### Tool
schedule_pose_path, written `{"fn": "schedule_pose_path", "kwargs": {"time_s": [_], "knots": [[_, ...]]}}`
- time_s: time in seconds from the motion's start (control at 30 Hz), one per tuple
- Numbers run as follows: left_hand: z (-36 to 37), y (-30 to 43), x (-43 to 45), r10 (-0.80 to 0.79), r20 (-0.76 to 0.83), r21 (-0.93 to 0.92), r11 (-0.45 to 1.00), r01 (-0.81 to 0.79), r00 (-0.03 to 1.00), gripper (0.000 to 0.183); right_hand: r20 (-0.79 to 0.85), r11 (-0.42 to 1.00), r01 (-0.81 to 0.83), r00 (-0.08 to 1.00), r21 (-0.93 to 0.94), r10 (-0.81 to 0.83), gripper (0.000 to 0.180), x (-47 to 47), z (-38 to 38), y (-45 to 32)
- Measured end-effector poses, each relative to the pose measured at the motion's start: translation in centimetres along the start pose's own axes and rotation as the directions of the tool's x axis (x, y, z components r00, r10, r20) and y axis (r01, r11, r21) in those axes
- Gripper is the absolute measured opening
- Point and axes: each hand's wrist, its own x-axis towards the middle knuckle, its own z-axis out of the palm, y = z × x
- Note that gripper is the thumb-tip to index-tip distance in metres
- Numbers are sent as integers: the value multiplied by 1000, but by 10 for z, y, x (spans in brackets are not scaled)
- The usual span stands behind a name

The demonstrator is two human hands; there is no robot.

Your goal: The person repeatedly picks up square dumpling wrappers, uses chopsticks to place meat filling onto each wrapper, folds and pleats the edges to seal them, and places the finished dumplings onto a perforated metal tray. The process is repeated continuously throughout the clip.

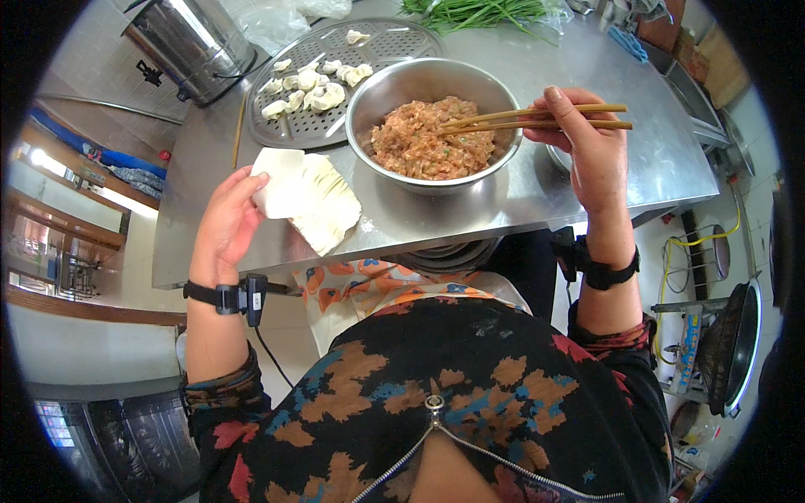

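Between the thumb and fingers of my left hand [231, 217] is a square dough wrapper [280, 182], held up by its left edge. It partly covers a stack of wrappers [328, 204] lying near the table's front edge. My right hand [582, 141] grips a pair of wooden chopsticks [522, 119]. Their tips touch the minced meat filling [434, 141], flecked with green, inside a stainless steel bowl [361, 148]. Behind and left of the bowl, several folded dumplings [324, 97] sit on a round perforated metal tray [402, 44].
A steel table [654, 151] bears everything. At its back left stands a metal pot [188, 50], with a thin wooden stick [239, 131] in front. Green stalks [478, 12] lie at the back beside plastic bags [273, 25]. A second bowl [556, 157] is mostly hidden by my right hand.
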Motion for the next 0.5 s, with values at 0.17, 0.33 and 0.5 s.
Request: {"fn": "schedule_pose_path", "kwargs": {"time_s": [0.17, 0.33, 0.5], "knots": [[15, 0, -32, 79, 26, -166, 983, -74, 997, 34, -39, 1000, 28, 999, -11, -28, 21, 1, -8, -1], [38, -15, -48, 82, 78, -357, 933, -49, 994, 38, -23, 984, 34, 999, -172, -39, 23, -1, -3, 5], [63, -25, -55, 72, 181, -425, 905, 12, 981, 43, 12, 995, 21, 1000, -102, -20, 25, -5, 1, 2]]}}
